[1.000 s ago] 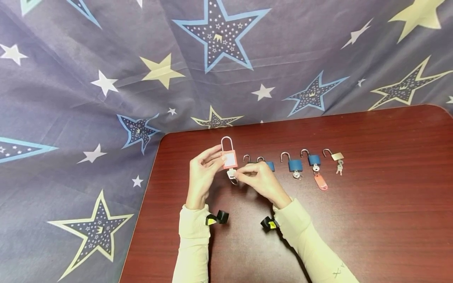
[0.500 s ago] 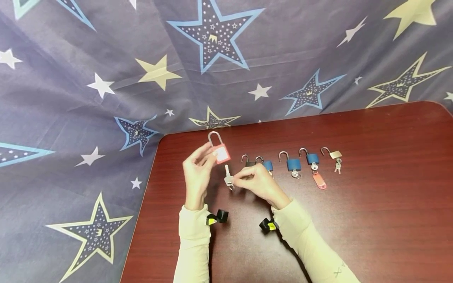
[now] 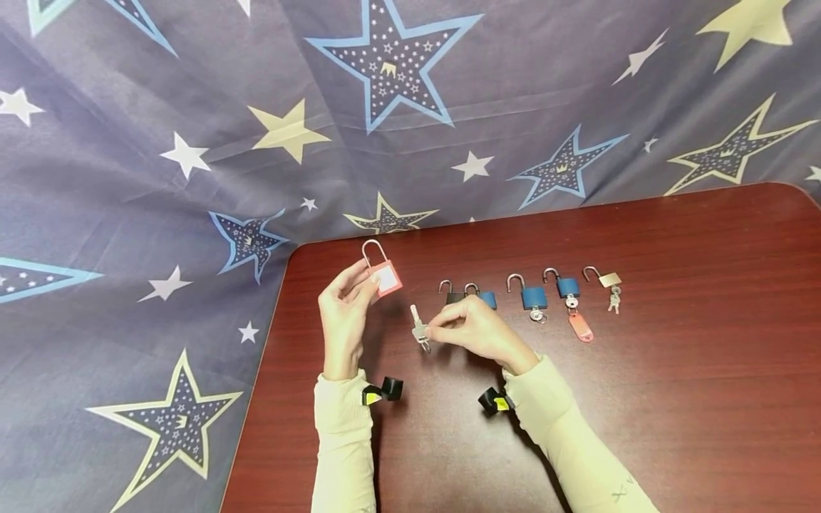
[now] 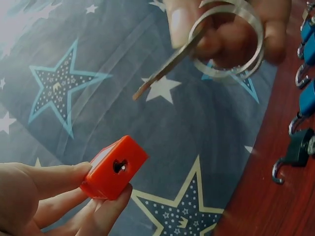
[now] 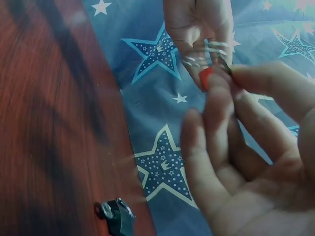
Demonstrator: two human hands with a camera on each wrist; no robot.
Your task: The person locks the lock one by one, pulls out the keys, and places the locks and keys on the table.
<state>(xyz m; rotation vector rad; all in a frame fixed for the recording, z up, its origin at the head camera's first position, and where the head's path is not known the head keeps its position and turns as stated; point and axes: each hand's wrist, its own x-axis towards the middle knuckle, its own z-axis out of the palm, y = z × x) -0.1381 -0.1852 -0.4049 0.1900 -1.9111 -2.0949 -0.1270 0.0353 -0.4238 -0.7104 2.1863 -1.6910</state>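
Note:
A red padlock with a white label and a closed-looking tall shackle is held up by my left hand, thumb on the label side and fingers behind. In the left wrist view the keyhole in the padlock's base faces the camera. My right hand pinches a silver key by its head, with a split ring hanging from it. The key's blade points up toward the padlock, with a gap between them. In the right wrist view my right fingers hide most of the key.
To the right on the table lie a black padlock, several blue padlocks with keys, one bearing a red tag, and a brass padlock, all with open shackles. A star-printed cloth hangs behind.
The key was in the padlock's base a second ago and has come out. My left hand has moved left with the padlock, tilting it, while the right hand keeps the key lower down.

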